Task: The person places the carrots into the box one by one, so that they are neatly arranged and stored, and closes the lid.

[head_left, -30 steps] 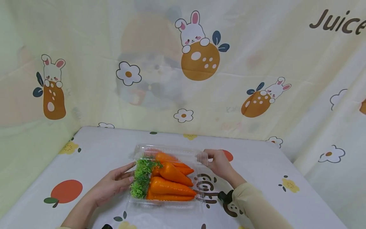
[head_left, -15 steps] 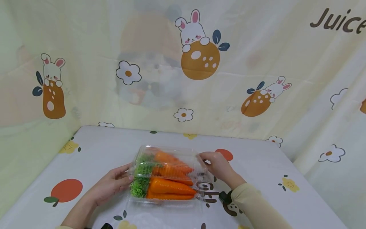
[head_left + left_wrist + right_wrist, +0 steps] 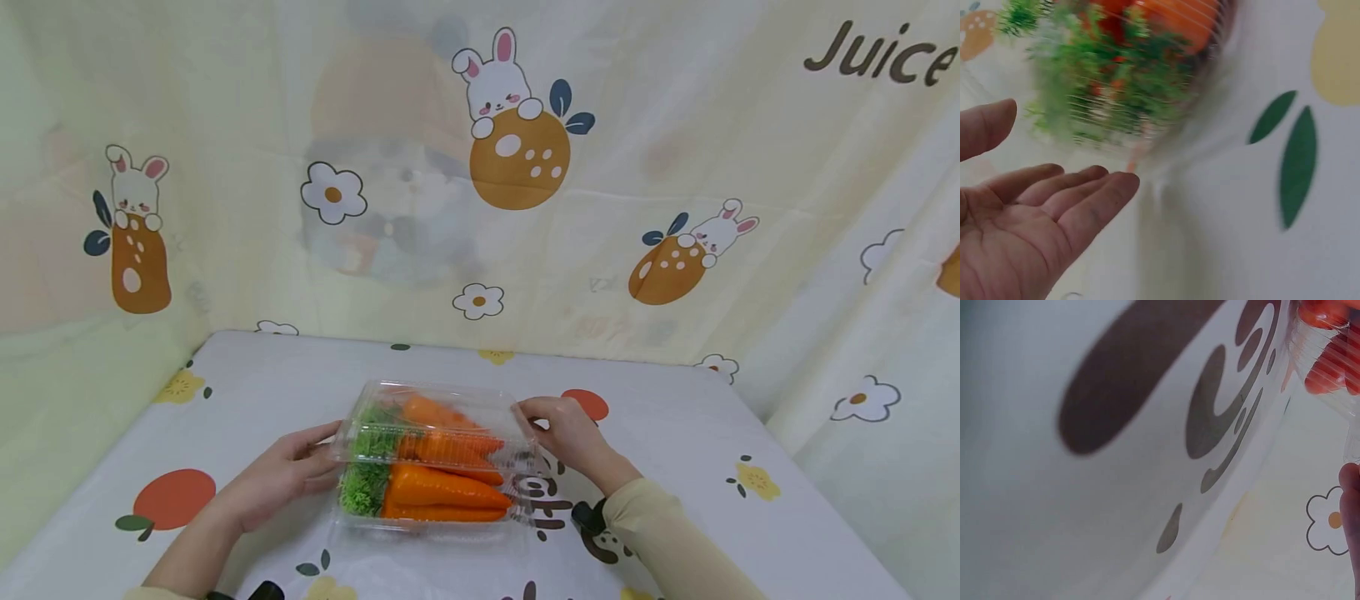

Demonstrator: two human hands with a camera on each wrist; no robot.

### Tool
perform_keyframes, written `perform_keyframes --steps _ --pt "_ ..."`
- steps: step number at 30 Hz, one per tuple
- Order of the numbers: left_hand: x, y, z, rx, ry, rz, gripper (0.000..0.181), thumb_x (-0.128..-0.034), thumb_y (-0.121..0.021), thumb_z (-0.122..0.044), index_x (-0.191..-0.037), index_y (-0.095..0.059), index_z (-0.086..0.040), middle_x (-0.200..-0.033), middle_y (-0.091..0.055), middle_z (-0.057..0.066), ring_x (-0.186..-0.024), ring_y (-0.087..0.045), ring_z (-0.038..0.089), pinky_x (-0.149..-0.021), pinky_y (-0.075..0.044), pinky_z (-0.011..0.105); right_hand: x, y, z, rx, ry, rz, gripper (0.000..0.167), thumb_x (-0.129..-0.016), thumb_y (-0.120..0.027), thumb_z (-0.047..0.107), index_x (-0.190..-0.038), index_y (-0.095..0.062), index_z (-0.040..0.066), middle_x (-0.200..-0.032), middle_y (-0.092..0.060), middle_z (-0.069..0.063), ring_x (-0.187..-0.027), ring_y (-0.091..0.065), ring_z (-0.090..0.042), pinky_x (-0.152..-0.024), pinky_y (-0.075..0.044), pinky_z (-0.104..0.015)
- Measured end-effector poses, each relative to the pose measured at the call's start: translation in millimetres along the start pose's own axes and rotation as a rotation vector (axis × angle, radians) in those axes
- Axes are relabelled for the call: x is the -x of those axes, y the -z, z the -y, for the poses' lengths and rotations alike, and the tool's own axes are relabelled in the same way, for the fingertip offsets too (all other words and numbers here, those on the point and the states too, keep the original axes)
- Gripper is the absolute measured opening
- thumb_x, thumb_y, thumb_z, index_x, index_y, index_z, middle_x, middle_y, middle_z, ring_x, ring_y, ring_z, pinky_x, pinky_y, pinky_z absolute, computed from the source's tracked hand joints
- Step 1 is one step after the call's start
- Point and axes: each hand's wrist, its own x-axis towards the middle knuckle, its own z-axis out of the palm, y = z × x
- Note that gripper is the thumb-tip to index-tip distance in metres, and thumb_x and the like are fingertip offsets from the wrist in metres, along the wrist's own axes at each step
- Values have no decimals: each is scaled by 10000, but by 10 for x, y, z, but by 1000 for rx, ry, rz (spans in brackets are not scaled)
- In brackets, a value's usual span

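A clear plastic container (image 3: 431, 527) holds several orange carrots (image 3: 450, 487) with green leafy tops (image 3: 363, 490) at their left end. Its hinged clear lid (image 3: 468, 400) leans forward over the rear carrots, while the front ones show from under its edge. At the lid's right side, my right hand (image 3: 562, 425) pinches the plastic edge; in the right wrist view only a bit of that hand (image 3: 1350, 506) shows at the border. My left hand (image 3: 288, 467) is beside the container's left end. Its fingers (image 3: 1094, 206) are extended, palm up, close to the plastic wall.
A white tablecloth (image 3: 660, 450) printed with fruit, flowers and lettering covers the table. Behind it and at the sides hangs a pale curtain (image 3: 405, 283) with rabbit prints. Dark bands sit at both wrists.
The lid has tipped forward from nearly upright to over the rear carrots, moved by my right hand. My left fingers have eased slightly away from the container's left end.
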Motion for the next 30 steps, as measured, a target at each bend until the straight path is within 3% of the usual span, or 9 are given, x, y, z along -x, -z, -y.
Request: perform_keyframes --steps 3,6,12,17,24,30 --pt "68 49 -104 -15 18 1 695 -1062 -557 -283 -1584 -258 65 -1608 -318 328 -1407 -484 438 -1057 -536 486 3 -7 -2 3 11 -7 200 -812 -828 -1 -1000 -788 53 -931 -798 -62 -818 -756 -177 -740 -643 -321" --pt "159 111 -221 -68 28 -2 666 -1069 -545 -294 -1571 -296 65 -1612 -321 320 -1415 -470 451 -1053 -540 480 2 -6 1 4 13 -1 205 -811 -831 2 -1005 -786 50 -931 -797 -64 -818 -755 -178 -740 -643 -320" --pt "334 189 -450 -138 6 14 584 -1090 -498 -282 -1500 -397 122 -1492 -510 308 -1354 -556 419 -1040 -554 448 6 2 -12 10 21 11 188 -829 -820 13 -1009 -782 48 -927 -796 -61 -820 -756 -176 -739 -642 -318" --pt "382 118 -582 -139 36 4 570 -1072 -540 -322 -1406 -511 140 -1312 -678 233 -1257 -651 360 -1027 -563 448 15 -1 -32 6 23 0 194 -818 -831 17 -1003 -786 57 -921 -797 -52 -816 -755 -170 -737 -642 -316" --pt "385 21 -620 -145 94 -7 487 -1033 -616 -293 -1278 -637 127 -1181 -748 207 -1097 -740 297 -966 -597 438 15 -18 -42 5 52 -12 193 -818 -825 3 -1000 -782 52 -919 -795 -55 -812 -754 -172 -735 -642 -313" --pt "404 11 -535 -109 87 83 435 -1021 -639 -266 -1181 -683 136 -1035 -786 171 -984 -774 276 -912 -621 413 5 -37 -45 -1 83 -32 207 -793 -840 -17 -978 -781 55 -904 -795 -46 -798 -754 -163 -731 -640 -302"
